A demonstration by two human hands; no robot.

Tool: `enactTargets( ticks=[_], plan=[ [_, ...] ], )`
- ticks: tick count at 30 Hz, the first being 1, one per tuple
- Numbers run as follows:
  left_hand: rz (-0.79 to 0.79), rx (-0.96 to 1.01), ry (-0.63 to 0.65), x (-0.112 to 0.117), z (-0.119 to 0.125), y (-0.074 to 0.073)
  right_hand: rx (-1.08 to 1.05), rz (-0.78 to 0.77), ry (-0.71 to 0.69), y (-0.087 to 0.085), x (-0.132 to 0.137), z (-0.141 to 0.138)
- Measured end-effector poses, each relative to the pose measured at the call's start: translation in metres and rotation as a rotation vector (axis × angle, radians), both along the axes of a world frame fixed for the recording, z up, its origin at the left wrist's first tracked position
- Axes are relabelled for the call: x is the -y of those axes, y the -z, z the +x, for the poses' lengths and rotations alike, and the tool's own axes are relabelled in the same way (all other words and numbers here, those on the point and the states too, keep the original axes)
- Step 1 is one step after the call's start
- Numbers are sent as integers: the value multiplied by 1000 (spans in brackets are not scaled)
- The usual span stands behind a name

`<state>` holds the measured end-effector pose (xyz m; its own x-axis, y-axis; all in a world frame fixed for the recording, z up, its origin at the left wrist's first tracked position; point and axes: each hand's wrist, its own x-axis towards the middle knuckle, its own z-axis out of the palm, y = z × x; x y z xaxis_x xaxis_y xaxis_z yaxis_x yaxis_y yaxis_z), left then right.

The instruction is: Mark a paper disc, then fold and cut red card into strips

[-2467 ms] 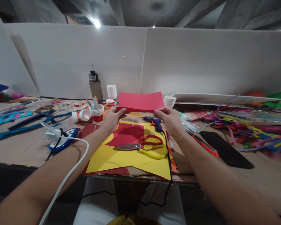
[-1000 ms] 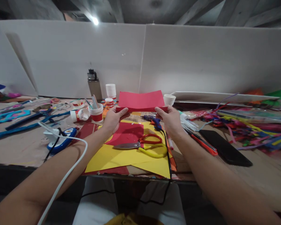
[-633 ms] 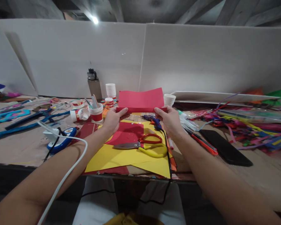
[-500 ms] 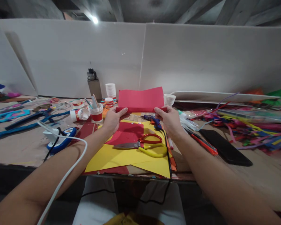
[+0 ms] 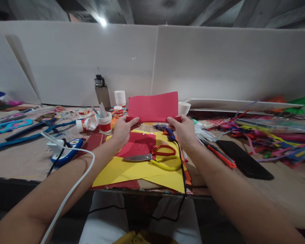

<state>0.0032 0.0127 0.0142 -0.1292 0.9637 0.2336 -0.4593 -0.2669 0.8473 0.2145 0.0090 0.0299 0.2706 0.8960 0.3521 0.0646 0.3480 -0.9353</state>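
Held up between both hands is a sheet of red paper, its lower edge folded into a narrow strip. My left hand pinches the lower left corner, thumb on the front. At the lower right corner my right hand grips it the same way; the other fingers are behind the paper. Below lie yellow sheets with a second red piece on top. Scissors with one red and one yellow handle rest across them. A blue glue gun sits near my right wrist.
On the left stand a paper cup of pens, a blue-and-white power strip and a bottle. A white cable crosses my left forearm. To the right are a red utility knife, a black phone and colourful strips.
The upper part of the red paper has tipped up slightly, so its top edge is higher and the folded strip at the bottom looks narrower. Both hands stay almost where they were.
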Motion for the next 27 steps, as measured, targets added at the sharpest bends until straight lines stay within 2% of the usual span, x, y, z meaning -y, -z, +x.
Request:
enactTargets(
  ticks=[10,27],
  plan=[
    [-47,-48,6,3,-1,-3,30,21,12,2,-1,3],
    [-29,-61,-9,5,0,-4,42,16,43,2,-1,2]
  ],
)
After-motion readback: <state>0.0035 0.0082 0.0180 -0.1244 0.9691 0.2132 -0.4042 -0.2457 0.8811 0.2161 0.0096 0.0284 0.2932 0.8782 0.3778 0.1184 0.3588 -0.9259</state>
